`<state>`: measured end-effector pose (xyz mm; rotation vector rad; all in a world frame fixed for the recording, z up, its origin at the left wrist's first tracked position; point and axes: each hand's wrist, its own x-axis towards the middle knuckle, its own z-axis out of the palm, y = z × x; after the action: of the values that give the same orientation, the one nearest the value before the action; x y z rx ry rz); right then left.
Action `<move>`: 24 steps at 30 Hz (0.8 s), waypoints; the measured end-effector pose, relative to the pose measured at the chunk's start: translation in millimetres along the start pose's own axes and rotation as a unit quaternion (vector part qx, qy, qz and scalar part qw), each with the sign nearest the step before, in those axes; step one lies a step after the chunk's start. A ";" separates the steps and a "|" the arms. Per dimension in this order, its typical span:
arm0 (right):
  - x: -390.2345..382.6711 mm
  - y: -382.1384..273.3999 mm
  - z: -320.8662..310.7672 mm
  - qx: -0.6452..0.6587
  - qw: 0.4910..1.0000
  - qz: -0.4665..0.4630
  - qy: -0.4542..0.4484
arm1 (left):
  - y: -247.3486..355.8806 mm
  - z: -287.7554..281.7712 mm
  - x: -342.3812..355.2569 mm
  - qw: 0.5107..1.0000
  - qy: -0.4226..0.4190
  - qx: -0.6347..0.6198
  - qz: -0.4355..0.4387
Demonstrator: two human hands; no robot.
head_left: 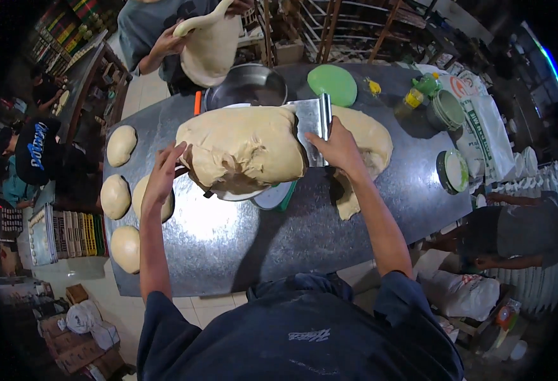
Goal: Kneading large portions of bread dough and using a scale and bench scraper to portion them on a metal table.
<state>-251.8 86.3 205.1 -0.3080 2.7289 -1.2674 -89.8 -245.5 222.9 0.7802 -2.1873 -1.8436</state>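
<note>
A large pale lump of dough (244,140) rests on a pan of a scale (278,195), whose green and white body shows partly beneath it. My left hand (164,171) touches the dough's left side, fingers stretched out. In my right hand (339,149) is a metal dough scraper (314,120), held by its rolled edge with the blade against the dough's right end. Another piece of dough (368,136) lies on the table under and beyond my right forearm. Several rounded dough balls (115,197) sit at the left, one partly hidden by my left arm.
Behind the dough on the metal table (228,254) stand a steel bowl (253,86) and a green round lid-like thing (332,86). A bottle (422,89), a bucket (447,109) and sacks (485,133) are at right. Across the table a person holds a dough sheet (209,51).
</note>
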 end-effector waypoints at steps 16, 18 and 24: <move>-109.6 291.3 26.8 0.137 0.949 0.225 0.174 | -93.7 156.7 -203.5 0.942 0.322 0.088 -0.018; -107.7 268.3 1.8 0.153 0.952 0.234 0.125 | -64.0 192.2 -190.7 0.929 0.273 0.227 0.108; -73.5 242.3 -29.0 0.163 0.983 0.060 0.054 | 7.5 252.1 -107.0 0.785 0.199 0.514 0.283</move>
<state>-218.4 277.4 39.8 -0.0420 2.5172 -1.7057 -115.7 26.0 196.1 0.4512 -2.5831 -0.0839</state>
